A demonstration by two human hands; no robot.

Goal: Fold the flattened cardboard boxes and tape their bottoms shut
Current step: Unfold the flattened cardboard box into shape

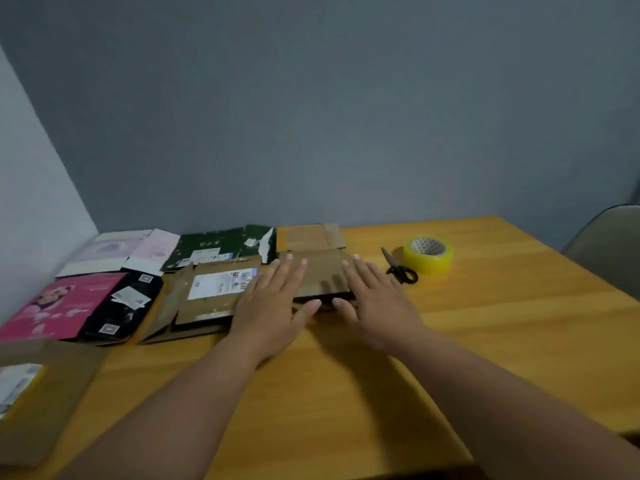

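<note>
Both hands, left [273,303] and right [372,299], lie flat with fingers extended on a flattened brown box [323,275], grasping nothing. The box lies on the counter [485,323], left of the scissors [400,268] and tape roll [429,254].

Two hands, the left hand [273,299] and the right hand [374,299]. Nine flattened boxes: four plain brown, namely one under the hands [323,275], one behind it [308,237], one bearing a white label [204,296] and one at the near left edge [45,400]; two pale [107,252] [154,251]; one green [218,245]; one pink [62,304]; one black [124,306]. One tape roll [428,255]. One pair of scissors [398,266]. One table [485,323]. One chair [609,244].
</note>
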